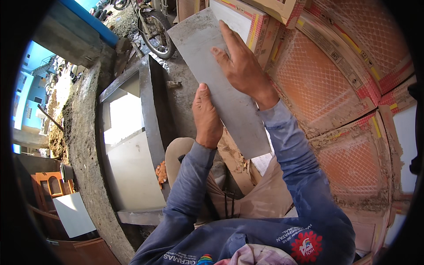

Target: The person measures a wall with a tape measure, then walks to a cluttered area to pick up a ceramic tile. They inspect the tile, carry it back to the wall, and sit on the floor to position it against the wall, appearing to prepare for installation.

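Note:
A long grey strip of tile [194, 48] slants across the middle of the view, its far end toward the bicycle and its near end above my lap. My left hand [206, 117] grips its left edge, thumb on the upper face and fingers hidden beneath. Across the upper right part of the same strip lies my right hand [247, 70], index finger stretched out and thumb apart. Its other fingers are mostly hidden, so how far they reach round the edge does not show. Dusty marks show on the strip's face.
Several cartons of tiles [318, 84] with orange backs stand along the right. To the left is a grey frame [150, 97] around pale panels, beside a rough concrete ledge [84, 145]. A two-wheeled vehicle's wheel [155, 35] is at the back.

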`<state>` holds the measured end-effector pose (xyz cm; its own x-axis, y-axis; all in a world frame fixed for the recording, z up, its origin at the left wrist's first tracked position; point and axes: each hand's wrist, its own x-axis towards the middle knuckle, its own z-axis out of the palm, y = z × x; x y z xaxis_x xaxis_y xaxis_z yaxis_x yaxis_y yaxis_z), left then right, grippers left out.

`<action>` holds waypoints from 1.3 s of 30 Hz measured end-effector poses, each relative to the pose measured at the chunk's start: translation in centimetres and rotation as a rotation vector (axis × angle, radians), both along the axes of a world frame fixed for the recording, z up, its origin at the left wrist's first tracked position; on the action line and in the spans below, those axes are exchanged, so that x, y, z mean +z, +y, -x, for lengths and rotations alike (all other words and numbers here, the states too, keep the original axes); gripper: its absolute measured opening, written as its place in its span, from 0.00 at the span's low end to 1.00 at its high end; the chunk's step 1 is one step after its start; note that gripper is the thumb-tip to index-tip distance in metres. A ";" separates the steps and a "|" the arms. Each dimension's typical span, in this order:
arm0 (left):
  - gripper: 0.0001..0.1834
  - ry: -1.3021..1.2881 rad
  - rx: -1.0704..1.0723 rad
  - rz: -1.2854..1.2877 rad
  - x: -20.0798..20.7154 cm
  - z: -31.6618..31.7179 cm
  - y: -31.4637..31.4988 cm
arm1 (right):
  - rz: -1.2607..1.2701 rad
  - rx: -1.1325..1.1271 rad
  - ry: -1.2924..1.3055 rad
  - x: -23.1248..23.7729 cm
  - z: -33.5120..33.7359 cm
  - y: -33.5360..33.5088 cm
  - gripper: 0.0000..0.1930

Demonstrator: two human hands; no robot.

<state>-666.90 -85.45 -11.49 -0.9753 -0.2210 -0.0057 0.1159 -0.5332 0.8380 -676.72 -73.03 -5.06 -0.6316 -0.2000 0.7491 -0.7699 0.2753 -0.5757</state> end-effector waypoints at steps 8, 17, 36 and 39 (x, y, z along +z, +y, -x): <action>0.26 -0.001 0.034 0.012 0.4 0.3 0.5 | 0.023 -0.115 0.042 1.3 3.0 -2.1 0.33; 0.28 0.003 0.224 -0.214 1.1 1.9 -3.6 | -0.216 -0.132 -0.356 -8.2 -11.3 3.6 0.26; 0.29 0.073 0.183 -0.524 0.9 2.4 -6.0 | 0.695 0.090 -0.861 -15.5 -16.2 11.9 0.20; 0.28 0.071 0.174 -0.544 0.9 2.1 -6.1 | 0.690 0.085 -0.863 -16.1 -16.1 12.0 0.20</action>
